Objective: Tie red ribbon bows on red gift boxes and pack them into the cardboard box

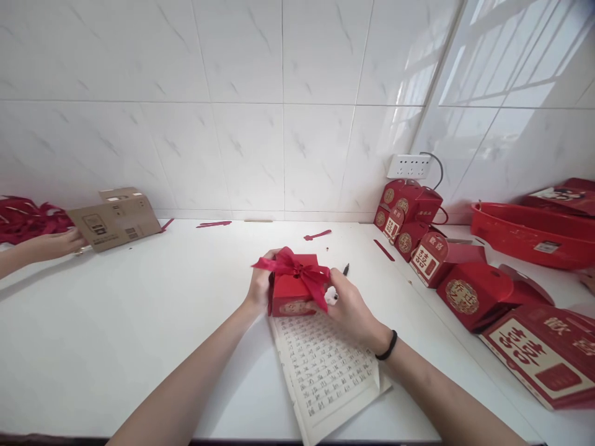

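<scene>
- The red gift box [288, 292] is near the middle of the white table [139, 359], over the far end of some handwritten sheets [332, 371].
- A red ribbon bow [298, 268] sits across its top, loops and tails spreading left and right.
- The left hand [261, 284] is wrapped around the box's left side, gripping it.
- The right hand [351, 303], with a black wristband [387, 347] at its wrist, is closed on the bow's right end; its fingertips are partly hidden, so whether they also press the box is hard to say.
- A black pen [346, 269] pokes out just beyond the right hand.
- Toward the wall lie red ribbon strips [214, 224], some left and some right of the middle.
- At the far left, another person's hand [58, 243] is at the edge of a brown cardboard box [125, 220], beside a heap of red ribbon [30, 220].
- Along the right, red handled gift cartons [542, 356] run from near to far, ending below a white power strip [409, 166].
- A red plastic basin [520, 232] stands behind them, at the far right.
</scene>
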Motion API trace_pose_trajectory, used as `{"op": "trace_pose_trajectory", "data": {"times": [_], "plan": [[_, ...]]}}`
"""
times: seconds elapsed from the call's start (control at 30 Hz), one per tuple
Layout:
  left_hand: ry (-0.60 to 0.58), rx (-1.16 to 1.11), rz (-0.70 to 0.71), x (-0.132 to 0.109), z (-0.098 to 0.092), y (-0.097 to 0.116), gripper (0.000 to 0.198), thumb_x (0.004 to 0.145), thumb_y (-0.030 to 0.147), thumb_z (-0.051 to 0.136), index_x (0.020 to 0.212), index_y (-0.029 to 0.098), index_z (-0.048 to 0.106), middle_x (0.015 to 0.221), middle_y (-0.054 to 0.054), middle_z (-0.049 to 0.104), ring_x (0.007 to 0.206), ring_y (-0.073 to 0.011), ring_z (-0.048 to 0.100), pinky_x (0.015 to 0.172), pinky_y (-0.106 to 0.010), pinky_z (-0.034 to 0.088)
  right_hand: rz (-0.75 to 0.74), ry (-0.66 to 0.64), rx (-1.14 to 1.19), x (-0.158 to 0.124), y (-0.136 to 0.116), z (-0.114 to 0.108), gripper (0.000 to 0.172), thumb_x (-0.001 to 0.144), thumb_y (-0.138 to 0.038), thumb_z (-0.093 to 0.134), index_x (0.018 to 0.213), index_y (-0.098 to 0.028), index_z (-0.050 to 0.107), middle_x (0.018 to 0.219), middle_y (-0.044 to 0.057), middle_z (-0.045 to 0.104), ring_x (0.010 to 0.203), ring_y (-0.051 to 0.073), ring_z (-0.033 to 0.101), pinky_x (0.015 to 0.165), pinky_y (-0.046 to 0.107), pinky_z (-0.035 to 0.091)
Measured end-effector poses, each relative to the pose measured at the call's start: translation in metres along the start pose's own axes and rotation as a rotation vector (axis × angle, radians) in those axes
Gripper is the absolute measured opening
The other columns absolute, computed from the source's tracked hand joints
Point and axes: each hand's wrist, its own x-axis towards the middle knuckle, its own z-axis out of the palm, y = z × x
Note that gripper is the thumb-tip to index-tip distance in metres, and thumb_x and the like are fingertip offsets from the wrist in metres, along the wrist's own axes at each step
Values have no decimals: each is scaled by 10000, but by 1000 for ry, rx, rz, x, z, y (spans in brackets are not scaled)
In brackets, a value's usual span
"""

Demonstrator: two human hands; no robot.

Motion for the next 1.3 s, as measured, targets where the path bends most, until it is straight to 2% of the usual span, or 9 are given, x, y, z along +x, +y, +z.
{"op": "trace_pose_trajectory", "data": {"times": [0.2, 0.57, 0.8, 0.87, 0.97, 1.03, 1.1, 1.17, 1.3], "plan": [[-92, -31, -9, -4, 3, -3, 216, 717, 355, 550, 837, 176, 556, 820, -26, 615, 785, -193, 581, 714, -306, 457, -52, 2, -36, -1, 3, -1, 213, 805, -312, 592, 777, -217, 403, 818, 19, 519, 699, 157, 504, 581, 277, 432], [-182, 259, 313, -10, 0, -1, 249, 755, 238, 519, 996, 176, 515, 956, -49, 534, 889, -200, 531, 801, -329, 435, -54, -84, -41, -2, 8, -2, 121, 843, -268, 509, 852, -212, 402, 790, 24, 497, 659, 157, 487, 569, 293, 442], [-177, 382, 454, -9, 0, 1, 211, 733, 169, 481, 937, 178, 534, 1001, -67, 540, 937, -206, 531, 822, -342, 439, -339, -55, -236, 1, 1, -22, 103, 698, -172, 453, 777, -199, 393, 695, 9, 439, 575, 145, 395, 505, 275, 353], [-190, 398, 479, -9, 1, 1, 219, 726, 143, 477, 934, 178, 537, 991, -66, 544, 944, -203, 532, 826, -341, 438, -419, 44, -268, 2, -2, -31, 73, 690, -150, 428, 746, -194, 411, 679, 14, 439, 584, 152, 404, 520, 282, 349], [-207, 424, 518, -10, 3, 3, 237, 714, 119, 477, 936, 177, 535, 978, -61, 537, 936, -194, 528, 822, -334, 438, -525, 371, -285, -1, -8, -33, 63, 779, -157, 425, 824, -174, 466, 749, 52, 489, 684, 183, 466, 597, 323, 375], [-219, 440, 526, -10, 3, 4, 241, 712, 114, 477, 938, 180, 530, 968, -57, 529, 929, -190, 523, 819, -331, 436, -617, 503, -325, -4, -14, -25, 68, 846, -213, 444, 867, -165, 487, 765, 60, 494, 709, 191, 473, 629, 348, 376], [-234, 446, 517, -10, 3, 4, 237, 724, 122, 468, 946, 184, 523, 962, -54, 518, 930, -189, 516, 824, -334, 433, -706, 448, -384, -8, -20, -13, 110, 869, -273, 502, 852, -164, 503, 754, 52, 498, 696, 179, 473, 651, 358, 382], [-240, 447, 502, -10, 4, 4, 251, 738, 134, 451, 975, 188, 514, 971, -53, 508, 934, -191, 510, 834, -343, 429, -757, 299, -451, -11, -26, -2, 130, 858, -279, 573, 830, -162, 523, 763, 49, 523, 713, 171, 487, 692, 362, 398], [-242, 467, 494, -10, 6, 2, 337, 723, 122, 436, 1047, 195, 497, 1000, -54, 496, 951, -197, 500, 850, -358, 426, -749, 138, -509, -11, -34, 11, 20, 860, -136, 571, 855, -151, 559, 793, 44, 563, 766, 160, 508, 762, 349, 412]]}}
